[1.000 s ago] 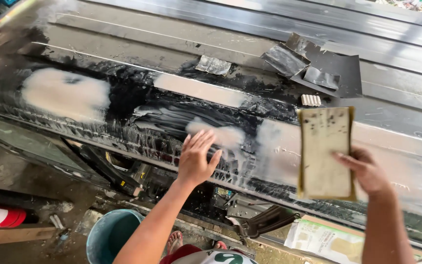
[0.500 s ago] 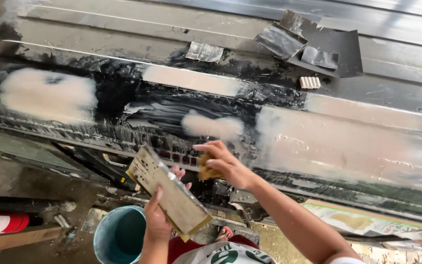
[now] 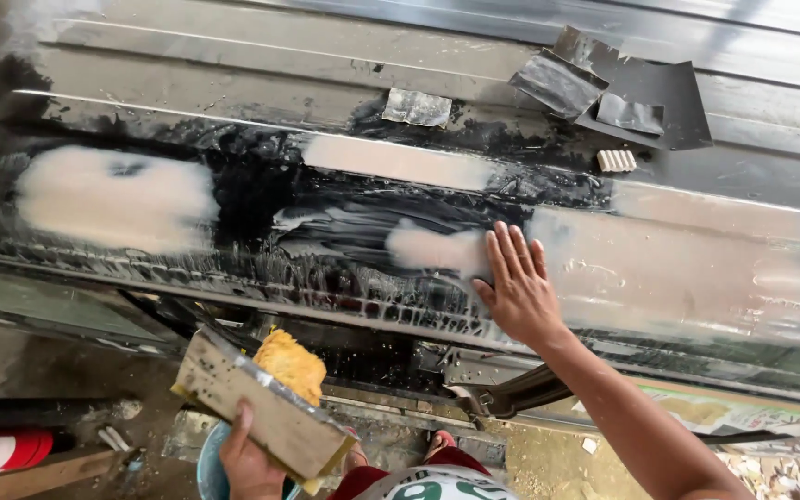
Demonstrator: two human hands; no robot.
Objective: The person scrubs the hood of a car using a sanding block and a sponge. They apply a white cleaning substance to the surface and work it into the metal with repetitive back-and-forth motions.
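Your right hand (image 3: 518,287) lies flat and open on the wet car panel (image 3: 696,268), fingers beside a pale filler patch (image 3: 428,248). Your left hand (image 3: 250,458) grips the sanding block (image 3: 261,407) with a yellow sponge (image 3: 291,364), above the bucket (image 3: 207,468). Several patches look smoothed; black smeared areas remain between them.

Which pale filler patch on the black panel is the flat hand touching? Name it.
The small pale middle patch: the right hand lies at its right edge. The large left patch lies far off.
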